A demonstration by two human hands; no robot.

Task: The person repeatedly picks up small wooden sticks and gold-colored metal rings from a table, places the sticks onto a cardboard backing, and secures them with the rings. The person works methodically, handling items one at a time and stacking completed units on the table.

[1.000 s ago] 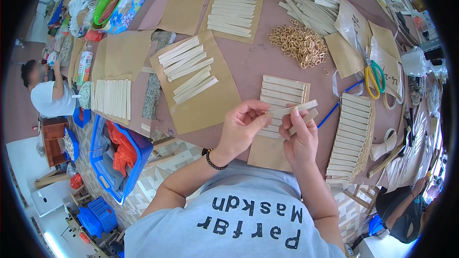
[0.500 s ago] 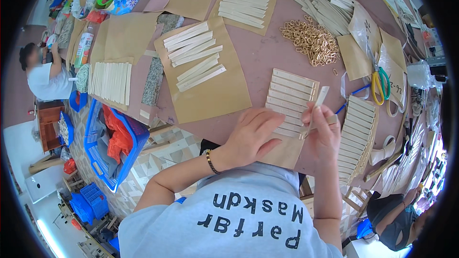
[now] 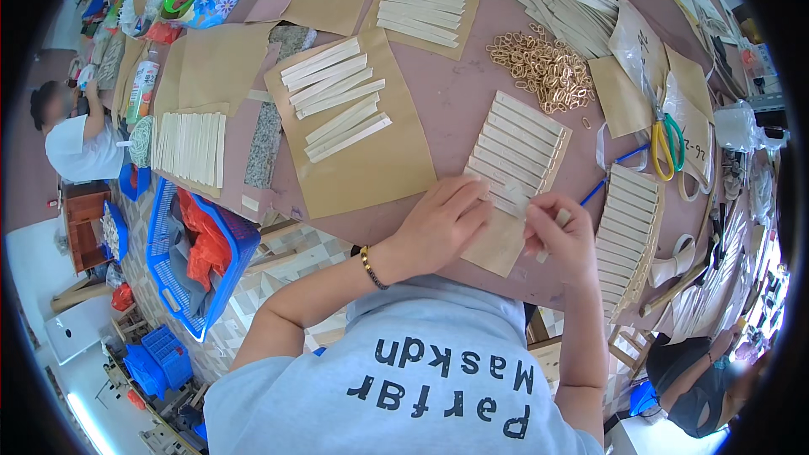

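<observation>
A brown paper card (image 3: 501, 248) lies at a slant before me, with cream strips (image 3: 516, 145) in rows across it and small gold rings along its right edge. My left hand (image 3: 447, 232) is at the card's left edge, fingers bent and closed; what lies under the fingertips is hidden. My right hand (image 3: 563, 234), by the card's lower right edge, is closed in a pinch on a cream strip (image 3: 563, 217), whose ends poke out of the fingers.
To the right lies a second filled card (image 3: 625, 236), near scissors (image 3: 661, 143) with yellow and green handles. Beyond are a heap of gold rings (image 3: 543, 67) and loose strips (image 3: 573, 13). Left of my card is a brown sheet with strips (image 3: 362, 177). A blue basket (image 3: 244, 240) stands below the table's left.
The card has turned clockwise and shifted up a little. My left fingers have curled in at its edge. My right hand has lowered slightly, and the strip that stood up from it has tipped down.
</observation>
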